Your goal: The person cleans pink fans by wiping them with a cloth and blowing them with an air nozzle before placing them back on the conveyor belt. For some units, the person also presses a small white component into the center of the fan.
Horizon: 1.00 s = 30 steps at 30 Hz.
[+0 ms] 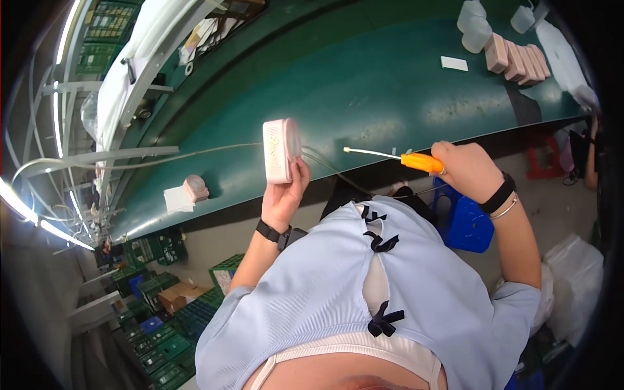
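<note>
My left hand (286, 196) holds a pale pink box-shaped device (275, 155) upright above the green bench. Gold-coloured marking covers its narrow side, and a round clear part shows on the face turned to the right. Fingers of that hand wrap round its lower end. Off to the right, my right hand (469, 170) is closed round the orange handle of a thin-shafted tool (419, 162). The pale shaft points left toward the device and ends in a small blunt tip. A gap separates the tip from the device; the exact kind of tool I cannot make out.
Another pink device (195, 187) lies by white paper (179, 199) at the bench's left. Several pink cases (513, 60) stand in a row at the far right, near translucent bottles (476, 36) and a white card (454, 63). A cable (214, 151) crosses the bench. A blue stool (469, 224) stands below.
</note>
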Each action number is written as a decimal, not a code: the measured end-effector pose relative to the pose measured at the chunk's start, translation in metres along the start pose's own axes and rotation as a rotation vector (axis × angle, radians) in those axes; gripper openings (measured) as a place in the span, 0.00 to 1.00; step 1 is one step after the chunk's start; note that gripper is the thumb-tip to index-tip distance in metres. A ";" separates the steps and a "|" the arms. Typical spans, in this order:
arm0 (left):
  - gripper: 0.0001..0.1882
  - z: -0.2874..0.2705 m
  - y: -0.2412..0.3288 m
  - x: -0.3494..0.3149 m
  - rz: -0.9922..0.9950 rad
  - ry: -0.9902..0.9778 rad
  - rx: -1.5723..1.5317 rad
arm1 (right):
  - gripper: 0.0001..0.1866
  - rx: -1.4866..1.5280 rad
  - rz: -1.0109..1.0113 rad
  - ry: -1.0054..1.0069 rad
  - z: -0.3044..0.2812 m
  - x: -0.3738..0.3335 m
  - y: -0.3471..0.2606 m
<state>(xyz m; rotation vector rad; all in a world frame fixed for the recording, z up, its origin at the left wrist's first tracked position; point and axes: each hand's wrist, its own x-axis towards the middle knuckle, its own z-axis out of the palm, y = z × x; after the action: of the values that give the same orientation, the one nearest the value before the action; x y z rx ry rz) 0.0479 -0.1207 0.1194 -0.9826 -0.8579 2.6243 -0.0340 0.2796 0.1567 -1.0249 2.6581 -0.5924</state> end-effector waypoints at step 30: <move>0.23 0.003 -0.071 0.232 -0.515 0.437 0.683 | 0.18 0.317 0.643 0.394 0.046 -0.116 -0.038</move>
<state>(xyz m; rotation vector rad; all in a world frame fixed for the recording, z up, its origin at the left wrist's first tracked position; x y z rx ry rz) -0.1298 0.0237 0.0401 -0.9153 -0.0637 1.9214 0.0896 0.3200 0.1409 0.0589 2.8423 -1.0849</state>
